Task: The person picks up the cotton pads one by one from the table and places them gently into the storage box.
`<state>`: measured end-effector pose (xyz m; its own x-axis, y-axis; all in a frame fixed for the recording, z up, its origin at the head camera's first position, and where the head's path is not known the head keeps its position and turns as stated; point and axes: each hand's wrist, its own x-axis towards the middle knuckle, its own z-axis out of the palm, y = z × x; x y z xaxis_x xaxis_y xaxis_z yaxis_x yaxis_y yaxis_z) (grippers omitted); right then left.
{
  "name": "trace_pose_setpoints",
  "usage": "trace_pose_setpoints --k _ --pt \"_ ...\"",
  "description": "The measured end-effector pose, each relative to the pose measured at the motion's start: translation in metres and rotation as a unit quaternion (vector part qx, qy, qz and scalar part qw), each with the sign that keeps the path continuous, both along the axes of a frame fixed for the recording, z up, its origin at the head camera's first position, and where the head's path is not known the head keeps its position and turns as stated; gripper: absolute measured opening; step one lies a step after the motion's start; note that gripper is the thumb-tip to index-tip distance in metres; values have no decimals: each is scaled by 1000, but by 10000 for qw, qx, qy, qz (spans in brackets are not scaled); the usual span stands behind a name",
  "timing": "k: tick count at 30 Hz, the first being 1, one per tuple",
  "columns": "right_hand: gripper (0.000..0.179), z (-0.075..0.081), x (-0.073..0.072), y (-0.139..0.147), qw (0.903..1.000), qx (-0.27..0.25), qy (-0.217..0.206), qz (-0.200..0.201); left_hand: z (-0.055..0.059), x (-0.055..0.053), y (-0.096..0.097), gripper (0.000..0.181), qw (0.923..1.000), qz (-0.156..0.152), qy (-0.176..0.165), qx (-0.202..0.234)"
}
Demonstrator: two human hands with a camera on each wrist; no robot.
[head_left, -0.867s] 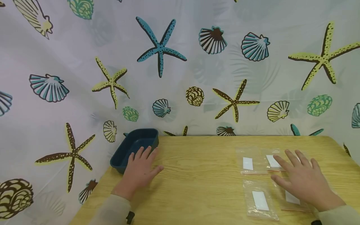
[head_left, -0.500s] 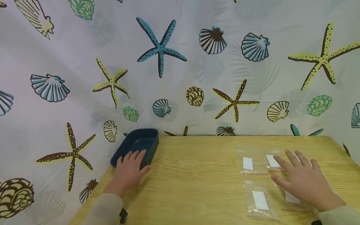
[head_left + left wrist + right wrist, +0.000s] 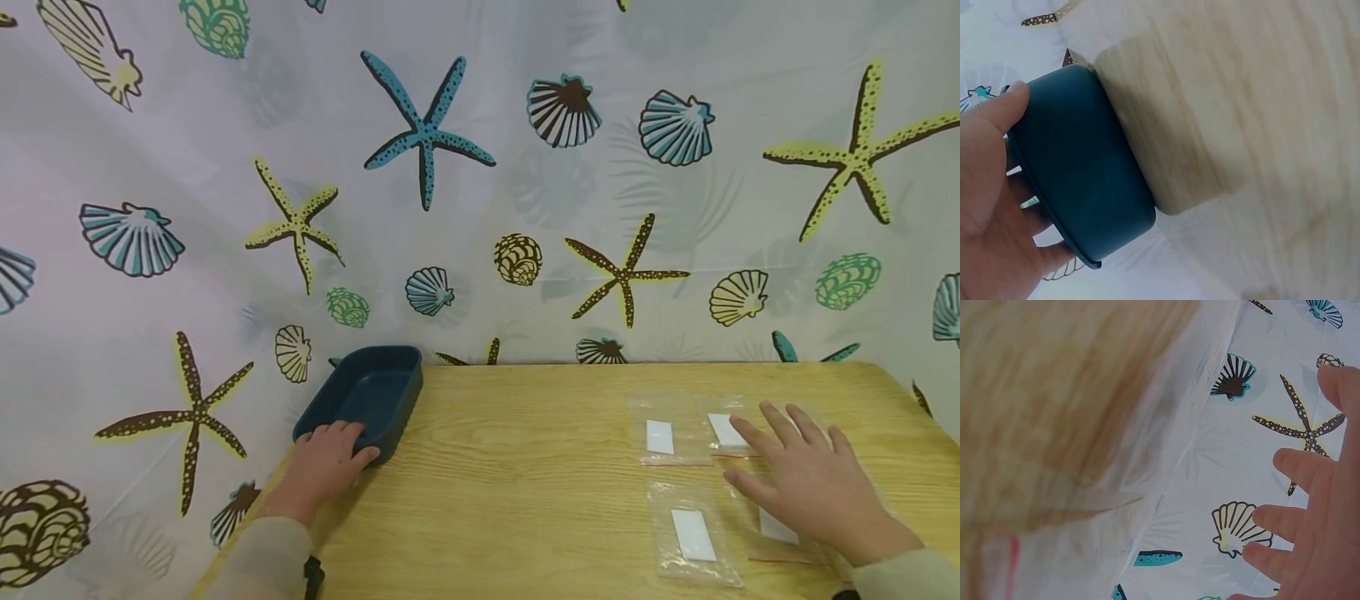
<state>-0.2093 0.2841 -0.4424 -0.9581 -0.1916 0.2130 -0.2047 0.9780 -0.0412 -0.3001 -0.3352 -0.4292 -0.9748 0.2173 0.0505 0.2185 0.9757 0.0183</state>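
Observation:
A dark blue plastic tub (image 3: 367, 398) with rounded corners stands at the table's back left corner. My left hand (image 3: 321, 468) holds its near rim. In the left wrist view the thumb (image 3: 1017, 100) lies at the rim and the other fingers reach over it. My right hand (image 3: 813, 483) is spread, fingers apart, over clear zip bags at the right. Each bag has a white rectangular piece in it, such as the near bag (image 3: 692, 567) and the back left bag (image 3: 693, 429). The right hand partly covers two bags and holds nothing.
The wood-grain table (image 3: 517, 475) runs back to a white curtain (image 3: 495, 183) printed with starfish and shells. The curtain also hangs along the left side, close beside the tub. Red zip strips (image 3: 678, 463) edge some bags.
My left hand has moved left and toward me, from over the tub's right side to its near rim, and its fingers have bent onto the rim. The right hand stays put.

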Motion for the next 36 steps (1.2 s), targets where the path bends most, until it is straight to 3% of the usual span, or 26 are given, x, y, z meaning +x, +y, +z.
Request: trace_pose_setpoints --k 14,19,27,36 --pt "80 0 -1 -1 10000 57 22 0 -3 3 0 39 9985 -316 25 -446" --pt "80 0 0 -3 10000 37 16 10 -4 4 0 40 9986 -362 15 -394" --pt "80 2 0 -3 10000 36 70 29 -6 0 1 39 9977 -462 266 -409" --pt "79 3 0 -4 9999 52 123 70 -10 -5 7 49 9980 -500 -353 -152"
